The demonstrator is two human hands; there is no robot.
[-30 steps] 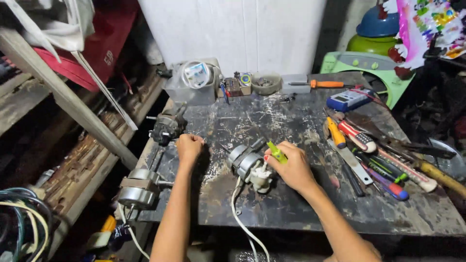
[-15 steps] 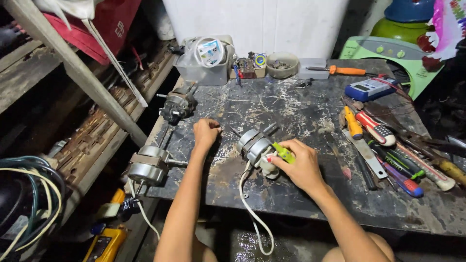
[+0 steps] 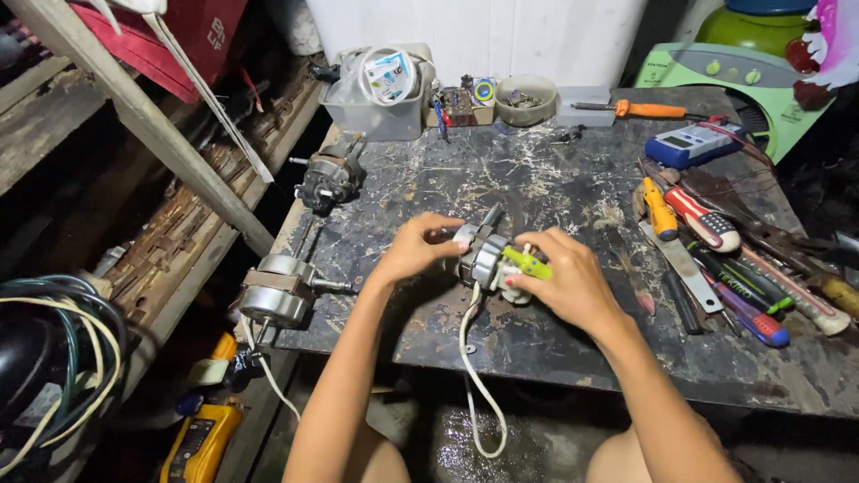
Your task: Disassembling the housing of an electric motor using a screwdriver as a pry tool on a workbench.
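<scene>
Small grey fan motor (image 3: pixel 483 255) (white cord (image 3: pixel 474 385) dangling), yellow-green clip.

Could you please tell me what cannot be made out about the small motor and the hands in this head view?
- Small motor: its right end is hidden by the right hand.
- Yellow-green part: partly under the right fingers; its kind is unclear.
- Left hand: its fingertips cover the motor's left side, so the grip there is unclear.
- White cord: its far end is too dim to trace.

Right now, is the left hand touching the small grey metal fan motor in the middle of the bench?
Touching. The head view shows the left hand with its fingers closed on the shaft end of the small grey metal fan motor, with no gap between them.
</scene>
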